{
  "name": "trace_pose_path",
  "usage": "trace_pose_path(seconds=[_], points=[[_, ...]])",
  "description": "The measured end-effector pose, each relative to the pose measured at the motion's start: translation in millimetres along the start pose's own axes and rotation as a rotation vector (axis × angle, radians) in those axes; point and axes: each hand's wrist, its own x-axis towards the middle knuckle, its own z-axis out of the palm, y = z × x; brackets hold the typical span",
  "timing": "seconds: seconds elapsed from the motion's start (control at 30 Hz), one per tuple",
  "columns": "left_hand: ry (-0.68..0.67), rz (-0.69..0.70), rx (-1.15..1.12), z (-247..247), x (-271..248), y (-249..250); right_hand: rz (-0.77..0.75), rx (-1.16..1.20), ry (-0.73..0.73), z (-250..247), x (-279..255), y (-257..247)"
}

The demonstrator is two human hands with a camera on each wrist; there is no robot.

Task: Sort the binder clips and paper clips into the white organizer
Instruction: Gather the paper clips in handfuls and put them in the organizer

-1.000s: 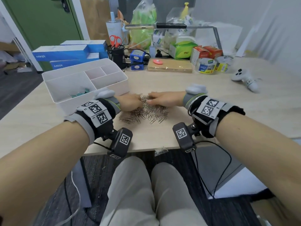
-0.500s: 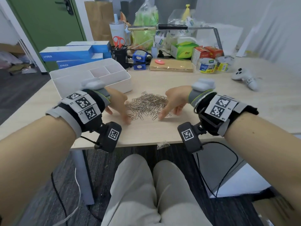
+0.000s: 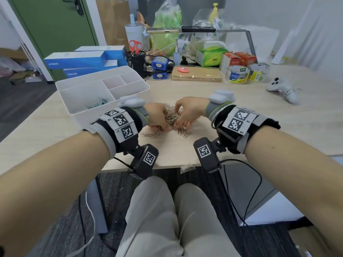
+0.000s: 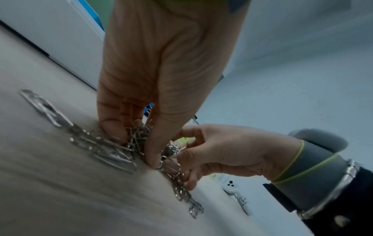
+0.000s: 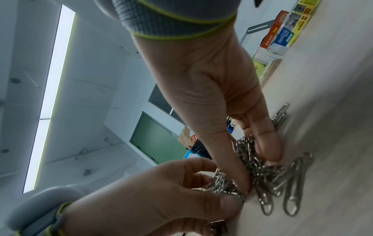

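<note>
A heap of silver paper clips [image 3: 171, 117] lies on the wooden table near its front edge. My left hand [image 3: 161, 123] and right hand [image 3: 182, 119] close in on it from both sides, fingers curled into the heap. The left wrist view shows my left hand [image 4: 134, 148] pinching a bunch of paper clips [image 4: 139, 138] between thumb and fingers. My right hand [image 5: 257, 174] grips paper clips [image 5: 248, 153] the same way in the right wrist view. A few stray clips [image 3: 151, 134] lie flat in front. The white organizer [image 3: 104, 81] stands at left, with teal binder clips [image 3: 98, 104] in its big compartment.
Blue boxes [image 3: 83, 60] lie behind the organizer, beside a black pen cup with scissors [image 3: 136, 62]. Tape rolls [image 3: 238, 74] and a white game controller [image 3: 282, 88] are at the back right. A small clear bag [image 3: 187, 167] hangs at the table's front edge.
Both hands drew together from the sides of the spread-out clips. Their fingers, straight before, now curl round the clips, bunching them into a tighter heap.
</note>
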Motion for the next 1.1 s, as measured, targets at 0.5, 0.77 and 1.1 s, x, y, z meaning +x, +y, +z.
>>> trace_pose_path(seconds=[0.5, 0.77, 1.1], points=[[0.101, -0.014, -0.101, 1, 7, 2, -0.046, 0.063, 0.173, 4, 8, 0], [0.094, -0.052, -0.300, -12, 1, 2, -0.080, 0.128, 0.171, -5, 13, -3], [0.209, -0.057, -0.485, -50, 4, -25, -0.171, 0.214, 0.166, -34, 26, -40]])
